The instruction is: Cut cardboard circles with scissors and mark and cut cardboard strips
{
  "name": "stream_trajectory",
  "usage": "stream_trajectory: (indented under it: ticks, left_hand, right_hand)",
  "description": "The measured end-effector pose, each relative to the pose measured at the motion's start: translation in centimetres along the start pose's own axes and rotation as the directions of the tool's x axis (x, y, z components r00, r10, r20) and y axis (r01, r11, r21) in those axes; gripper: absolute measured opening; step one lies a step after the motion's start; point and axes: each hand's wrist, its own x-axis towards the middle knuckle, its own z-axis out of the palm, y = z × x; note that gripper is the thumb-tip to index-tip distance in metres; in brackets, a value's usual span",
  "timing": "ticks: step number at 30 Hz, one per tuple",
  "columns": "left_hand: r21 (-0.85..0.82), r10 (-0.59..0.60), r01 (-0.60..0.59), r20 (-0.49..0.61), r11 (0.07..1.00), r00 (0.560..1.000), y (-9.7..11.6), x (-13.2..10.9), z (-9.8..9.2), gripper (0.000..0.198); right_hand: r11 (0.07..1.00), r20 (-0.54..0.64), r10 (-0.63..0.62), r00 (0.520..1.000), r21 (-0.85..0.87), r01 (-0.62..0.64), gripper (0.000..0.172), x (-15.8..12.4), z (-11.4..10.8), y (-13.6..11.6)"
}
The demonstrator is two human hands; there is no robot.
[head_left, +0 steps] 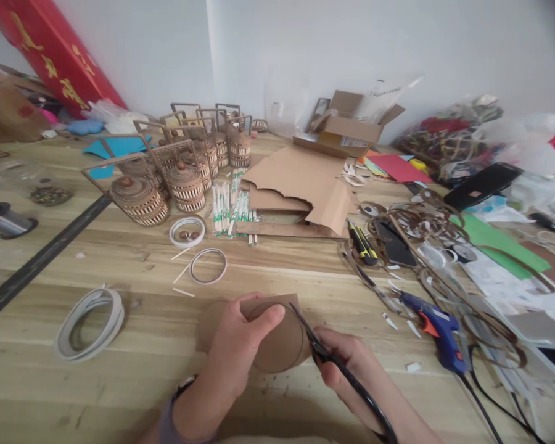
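A brown piece of cardboard (pixel 280 345) with a circle drawn on it is gripped by my left hand (pixel 238 336), thumb on top and fingers around its far side. My right hand (pixel 346 361) is closed around black-handled scissors (pixel 321 348). The scissor blades lie at the cardboard's right edge, close along the drawn line. Whether the blades are parted is hard to make out. Farther off, a large torn cardboard sheet (pixel 287 169) lies on the wooden table (pixel 152 339).
Rolls of white tape (pixel 65 333) lie to the left. Several lidded woven baskets (pixel 141 200) stand at the back left. A blue glue gun (pixel 439 333), a yellow-black utility knife (pixel 363 243) and tangled brown strips (pixel 420 222) are on the right. Wrapped sticks (pixel 226 209) lie mid-table.
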Motion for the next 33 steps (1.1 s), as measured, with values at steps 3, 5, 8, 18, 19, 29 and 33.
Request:
stream_trajectory:
  ticks: [3,5,8,18,19,29,33]
  left_hand:
    - [-0.092,0.007,0.005,0.136,0.996,0.991,0.4,-0.2,0.1,0.041]
    - [-0.148,0.02,0.006,0.179,0.989,0.984,0.5,-0.2,0.2,0.043]
    - [-0.153,-0.004,0.031,0.173,0.988,0.985,0.4,-0.1,0.2,0.046]
    - [0.033,0.04,-0.041,0.036,0.999,0.999,0.1,-0.4,0.5,0.027]
    - [0.048,0.047,-0.048,0.013,0.998,0.999,0.0,-0.5,0.5,0.027]
    - [0.081,0.027,-0.027,0.004,0.996,1.0,-0.2,-0.4,0.4,0.03]
    - [0.164,0.019,-0.006,-0.077,0.986,0.997,0.0,-0.5,0.5,0.027]
  right_hand:
    - [1.0,-0.048,-0.021,0.999,-0.002,0.021,0.081,0.1,0.2,0.2]
    - [0.999,-0.091,-0.038,0.995,-0.008,0.038,0.081,0.2,0.6,0.4]
    - [0.997,-0.143,-0.077,0.987,-0.034,0.073,0.081,0.4,1.0,0.6]
    - [0.992,-0.001,-0.096,0.995,-0.079,0.095,0.055,0.5,-0.2,-0.8]
    - [0.993,0.005,-0.091,0.996,-0.071,0.091,0.052,0.5,-0.2,-0.9]
    - [0.999,0.0,0.015,1.0,-0.03,-0.015,0.049,0.6,0.3,-1.7]
    - [0.999,0.003,0.001,1.0,-0.039,-0.001,0.065,0.5,0.4,-1.6]
